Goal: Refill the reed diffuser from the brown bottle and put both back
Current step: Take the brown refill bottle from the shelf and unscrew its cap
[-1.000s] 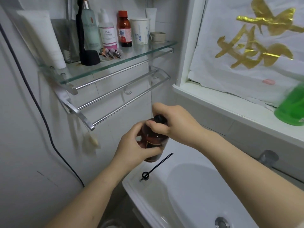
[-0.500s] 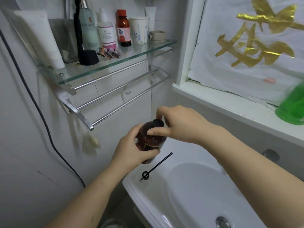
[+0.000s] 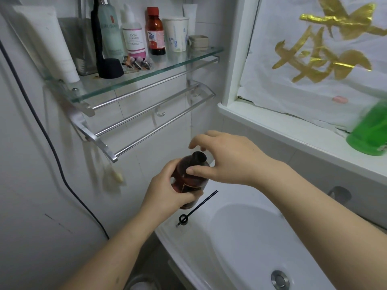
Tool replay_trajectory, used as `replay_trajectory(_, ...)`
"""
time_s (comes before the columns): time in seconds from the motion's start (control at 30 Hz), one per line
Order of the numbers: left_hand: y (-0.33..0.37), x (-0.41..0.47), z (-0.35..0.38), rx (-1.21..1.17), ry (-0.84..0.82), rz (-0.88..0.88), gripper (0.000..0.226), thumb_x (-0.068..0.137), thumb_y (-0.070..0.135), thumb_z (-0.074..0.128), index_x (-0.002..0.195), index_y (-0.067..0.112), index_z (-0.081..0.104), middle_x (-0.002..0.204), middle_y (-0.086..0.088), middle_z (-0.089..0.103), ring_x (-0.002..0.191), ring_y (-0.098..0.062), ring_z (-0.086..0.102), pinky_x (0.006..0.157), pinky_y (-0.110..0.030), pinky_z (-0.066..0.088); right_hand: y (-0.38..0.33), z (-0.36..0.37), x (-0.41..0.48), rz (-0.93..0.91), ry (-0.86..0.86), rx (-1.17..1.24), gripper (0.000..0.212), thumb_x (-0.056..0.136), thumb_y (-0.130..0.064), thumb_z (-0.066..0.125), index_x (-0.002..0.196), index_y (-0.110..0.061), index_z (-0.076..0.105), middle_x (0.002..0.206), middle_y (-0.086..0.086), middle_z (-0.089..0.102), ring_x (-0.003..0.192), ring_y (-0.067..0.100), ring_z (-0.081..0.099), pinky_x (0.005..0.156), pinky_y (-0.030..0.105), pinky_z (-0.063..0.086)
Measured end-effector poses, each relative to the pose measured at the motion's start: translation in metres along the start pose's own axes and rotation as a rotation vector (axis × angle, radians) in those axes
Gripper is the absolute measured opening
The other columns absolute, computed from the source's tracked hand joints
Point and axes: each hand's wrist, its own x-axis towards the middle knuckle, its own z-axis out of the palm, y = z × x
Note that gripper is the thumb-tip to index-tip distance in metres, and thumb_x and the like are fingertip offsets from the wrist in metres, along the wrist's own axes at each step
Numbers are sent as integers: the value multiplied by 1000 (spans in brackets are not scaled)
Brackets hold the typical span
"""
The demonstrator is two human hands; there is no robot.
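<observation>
Dark glass, the reed diffuser (image 3: 189,181) is sitting clamped in the left hand (image 3: 167,193) above the sink rim (image 3: 167,233), steadying it; the right hand (image 3: 228,159) is hovering loose-fingered at its neck, its reeds (image 3: 196,206) lying at 6 o'clock.

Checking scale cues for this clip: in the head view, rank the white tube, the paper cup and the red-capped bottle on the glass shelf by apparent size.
1. White tube, clearly largest, though it is also nearest the camera.
2. Red-capped bottle and paper cup: too alike to rank; the bottle is taller, the cup wider.
</observation>
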Motion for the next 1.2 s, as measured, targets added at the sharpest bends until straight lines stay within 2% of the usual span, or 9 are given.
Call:
replay_trajectory(0.1, 2, -2, -1, 16, -1, 22, 65, 54, 30, 85, 109, 48, 55, 102, 24, 67, 95, 1, 66, 88, -37, 57, 1, 3, 3, 40, -2, -21, 41, 84, -63, 56, 110, -32, 56, 100, -9, 64, 87, 15, 56, 68, 32, 46)
replay_trajectory(0.23, 1, -2, -3, 22, 1, 26, 64, 57, 27, 87, 108, 48, 54, 101, 28, 64, 95, 5, 64, 87, -30, 56, -2, 3, 0, -47, -51, 80, 25, 91, -39, 59, 114, -30, 57, 104, -10, 58, 80, 10, 48, 69, 30, 44)
replay_trajectory(0.33, -2, -3, -4, -1, -6, 13, 65, 56, 27, 87, 109, 46, 55, 102, 26, 65, 98, 8, 61, 86, -27, 53, -1, 2, -1, -93, -57, 197, 28, 89, -16, 61, 114, -29, 59, 104, -10, 52, 85, 9, 52, 76, 29, 48)
replay_trajectory(0.47, -6, 0, -5, -34, 7, 1, 66, 57, 24, 87, 106, 52, 54, 102, 32, 63, 100, 14, 57, 83, -19, 48, 6, 4, 4, -121, 20, 306, 36, 84, 0, 61, 111, -23, 63, 103, -8, 56, 83, 6, 53, 72, 11, 42)
replay_trajectory(0.63, -11, 16, -2, -90, 66, -15, 64, 60, 16, 87, 103, 51, 54, 104, 26, 65, 100, 13, 57, 88, -25, 48, 19, 22, 12, 17, 106, 597, 33, 88, -6, 66, 112, -27, 62, 103, -22, 58, 93, 5, 61, 81, 14, 50)
replay_trajectory(0.73, -18, 34, 1, -103, 87, -16, 64, 60, 15, 87, 104, 47, 54, 108, 21, 64, 106, 3, 58, 91, -27, 46, 31, 41, 19, 152, 180, 870, 32, 88, -3, 66, 109, -28, 62, 106, -8, 64, 97, 16, 65, 88, 24, 54)
replay_trajectory(0.93, -36, 69, 10, -102, 84, -41, 64, 61, 15, 87, 107, 40, 51, 108, 20, 60, 105, 5, 54, 80, -14, 41, 58, 82, 31, 420, 273, 1585, 28, 93, 4, 56, 116, -12, 60, 112, 14, 66, 97, 24, 69, 88, 34, 57)
replay_trajectory(1.03, -49, 83, 21, -93, 89, -64, 67, 61, 17, 87, 113, 34, 48, 107, 20, 57, 99, 9, 54, 75, -10, 40, 71, 107, 34, 565, 318, 1740, 29, 94, 5, 54, 120, -8, 56, 110, 15, 65, 93, 24, 69, 90, 33, 58)
replay_trajectory(1.2, -79, 102, 45, -68, 60, -103, 64, 59, 16, 87, 106, 31, 48, 98, 18, 60, 82, 22, 55, 70, -7, 43, 92, 144, 40, 741, 264, 1737, 34, 95, 2, 54, 129, -4, 52, 109, 15, 63, 94, 25, 69, 90, 35, 55)
